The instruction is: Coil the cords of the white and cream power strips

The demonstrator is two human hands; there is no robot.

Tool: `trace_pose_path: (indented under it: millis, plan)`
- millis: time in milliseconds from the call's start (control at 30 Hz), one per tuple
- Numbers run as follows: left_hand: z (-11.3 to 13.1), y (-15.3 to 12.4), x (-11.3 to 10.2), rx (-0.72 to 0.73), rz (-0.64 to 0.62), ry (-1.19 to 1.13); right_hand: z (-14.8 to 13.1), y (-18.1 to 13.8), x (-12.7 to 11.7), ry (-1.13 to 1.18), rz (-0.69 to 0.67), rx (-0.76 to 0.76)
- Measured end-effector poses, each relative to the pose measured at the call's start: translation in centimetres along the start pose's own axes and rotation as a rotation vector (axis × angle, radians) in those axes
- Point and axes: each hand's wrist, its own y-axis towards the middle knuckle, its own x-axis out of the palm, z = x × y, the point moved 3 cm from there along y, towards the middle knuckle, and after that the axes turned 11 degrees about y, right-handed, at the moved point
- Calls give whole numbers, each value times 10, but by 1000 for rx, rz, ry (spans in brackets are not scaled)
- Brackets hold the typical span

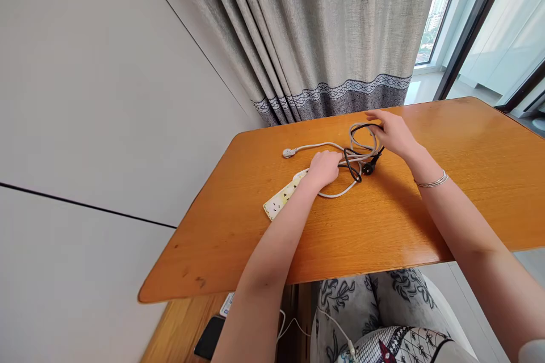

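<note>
A white power strip point(279, 202) lies at a slant on the table, partly covered by my left forearm. Its white cord point(336, 195) runs into a tangle with a black cable point(352, 170). My left hand point(326, 168) is low beside the strip, fingers closed at the left side of the tangle where the black cable meets them. Over the loops' right side, my right hand point(392, 131) pinches the black cable, its forefinger stretched out; the thumb is partly hidden. A white plug point(289, 153) lies left of the tangle, and a black plug point(368, 168) sits below my right hand.
The orange-brown wooden table point(213, 238) has rounded corners. A grey curtain point(332, 22) hangs behind its far edge, with a pale wall panel point(85, 96) on the left. Below the near edge lie a dark phone point(210, 337) and a thin white cord point(293, 323).
</note>
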Motion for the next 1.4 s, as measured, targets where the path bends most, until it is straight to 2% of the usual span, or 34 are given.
trace_pose_path:
  millis: [100, 300, 400, 533, 633, 733, 833, 933, 1067, 1133, 1400]
  plan:
    - [0, -1, 1, 3, -23, 6, 12, 2, -15, -54, 97, 59]
    - [-7, -2, 5, -39, -79, 111, 24, -1, -52, -202, 420, 88]
    - [-14, -2, 4, -92, -82, 132, 27, -5, -66, -324, 479, 168]
    - [-19, -1, 6, -118, -83, 126, 32, -9, -70, -492, 421, 313]
    - [-18, -1, 8, -98, -92, 99, 32, -8, -61, -538, 326, 333]
    - [-13, -1, 9, -68, -88, 64, 24, -5, -45, -546, 235, 237]
    - [-3, 0, 8, -5, -75, 22, 13, -4, -20, -561, 137, 38]
    - [5, 1, 9, 57, -69, -22, 10, -6, 7, -604, -24, -110]
    - [4, 2, 10, 14, -53, -46, 24, -12, 25, -753, -234, -83]
    - [1, 2, 10, -12, -56, -55, 32, -12, 22, -813, -238, -32]
    - [-7, 5, 16, -68, -62, -79, 61, -7, -27, -873, -7, 173]
